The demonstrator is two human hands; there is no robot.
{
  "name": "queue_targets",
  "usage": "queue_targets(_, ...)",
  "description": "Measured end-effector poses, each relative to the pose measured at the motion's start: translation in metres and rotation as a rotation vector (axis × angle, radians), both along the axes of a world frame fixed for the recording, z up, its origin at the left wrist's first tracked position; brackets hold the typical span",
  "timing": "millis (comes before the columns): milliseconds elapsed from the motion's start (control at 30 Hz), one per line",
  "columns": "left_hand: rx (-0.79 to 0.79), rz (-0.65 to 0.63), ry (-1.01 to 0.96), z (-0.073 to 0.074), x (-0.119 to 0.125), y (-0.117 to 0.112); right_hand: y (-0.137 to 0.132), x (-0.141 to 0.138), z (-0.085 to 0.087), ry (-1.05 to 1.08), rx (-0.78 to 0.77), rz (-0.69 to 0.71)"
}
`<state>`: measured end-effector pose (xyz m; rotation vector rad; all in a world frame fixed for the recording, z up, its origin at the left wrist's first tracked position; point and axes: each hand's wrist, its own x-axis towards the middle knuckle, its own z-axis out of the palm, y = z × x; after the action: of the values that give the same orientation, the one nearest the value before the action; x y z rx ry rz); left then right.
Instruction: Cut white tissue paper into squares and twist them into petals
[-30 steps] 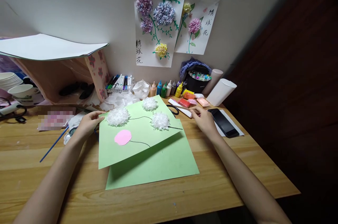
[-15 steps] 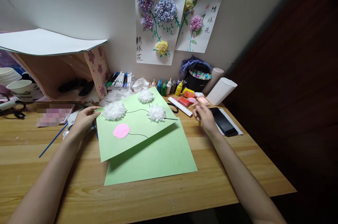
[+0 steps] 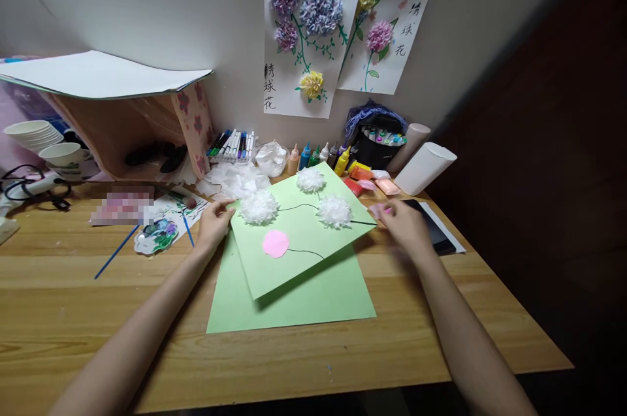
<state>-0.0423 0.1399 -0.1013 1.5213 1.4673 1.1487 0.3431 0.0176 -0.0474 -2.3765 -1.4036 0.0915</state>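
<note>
My left hand point(image 3: 215, 226) pinches the left edge of a light green sheet point(image 3: 294, 272), lifted and tilted. Three fluffy white paper flowers point(image 3: 334, 211), a flat pink circle point(image 3: 275, 244) and thin dark stem lines are on it. Another green sheet point(image 3: 337, 302) lies under it on the table. Just beyond the raised sheet's right corner, my right hand point(image 3: 406, 226) is closed with its fingertips on a small pink piece point(image 3: 379, 209), blurred and partly hidden.
Paint bottles point(image 3: 304, 156), clay packets point(image 3: 388, 187), markers point(image 3: 232, 145) and white tissue point(image 3: 235, 177) line the back of the wooden table. A black phone point(image 3: 438, 233) lies right. A paint palette point(image 3: 157, 235) and blue brush point(image 3: 116, 253) lie left. Flower pictures point(image 3: 289, 102) hang on the wall.
My left hand has carried the raised green sheet to the right over the lower one. My right hand has shifted right, and a pink piece now shows at its fingertips. The view has turned slightly left.
</note>
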Motion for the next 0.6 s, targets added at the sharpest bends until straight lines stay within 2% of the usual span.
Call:
queue_targets(33,0.023,-0.010,0.014,-0.001,0.006,-0.002,-0.004,0.007,0.005,-0.019,0.077,-0.071)
queue_targets(100,0.034,-0.027,0.042,-0.003,0.016,-0.003,-0.009,0.012,0.010,-0.008,0.269,-0.059)
queue_targets(167,0.043,-0.027,0.071,-0.005,0.021,-0.003,-0.010,0.001,0.010,0.125,0.386,0.087)
queue_targets(200,0.053,-0.022,0.087,-0.006,0.022,-0.002,-0.009,-0.008,0.008,0.205,0.390,0.177)
queue_targets(300,0.075,-0.038,0.137,-0.009,0.023,-0.004,-0.002,-0.045,0.003,0.405,0.222,0.490)
queue_targets(400,0.161,-0.040,0.211,-0.002,0.025,-0.011,0.010,-0.078,0.007,0.428,0.040,0.730)
queue_targets(500,0.438,0.126,0.268,0.016,0.031,-0.028,0.023,-0.100,0.018,0.413,0.019,0.836)
queue_targets(533,0.504,0.114,0.243,0.023,0.033,-0.035,0.027,-0.105,0.021,0.404,0.021,0.854)
queue_targets(600,0.536,0.004,0.180,0.035,0.036,-0.051,0.034,-0.113,0.027,0.384,0.025,0.885)
